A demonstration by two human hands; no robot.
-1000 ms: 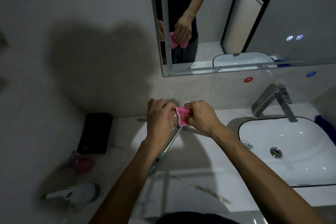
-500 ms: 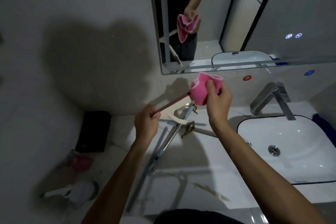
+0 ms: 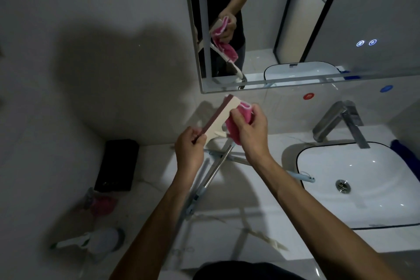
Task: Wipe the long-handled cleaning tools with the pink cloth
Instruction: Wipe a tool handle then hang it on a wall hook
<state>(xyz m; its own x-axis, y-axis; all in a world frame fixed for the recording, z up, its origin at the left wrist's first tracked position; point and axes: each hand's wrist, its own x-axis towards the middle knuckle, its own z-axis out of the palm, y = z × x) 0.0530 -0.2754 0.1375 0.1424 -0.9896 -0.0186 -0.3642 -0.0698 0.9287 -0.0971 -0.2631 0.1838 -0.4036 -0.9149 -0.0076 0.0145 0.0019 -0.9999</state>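
White marble counter (image 3: pixel 261 229): our left hand (image 3: pixel 189 150) grips the cream squeegee head with dark rubber edge (image 3: pixel 66 118) raised above it; our right hand (image 3: pixel 251 129) clutches the crumpled pink cloth (image 3: pixel 236 128) against it. Long metal handles (image 3: pixel 216 166) lie partly hidden beneath.

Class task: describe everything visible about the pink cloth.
The pink cloth looks soft and fuzzy, with a paler edge at the top. It is bunched, held up above the counter by the right hand, and pressed against the cream squeegee head. The mirror reflects it too.
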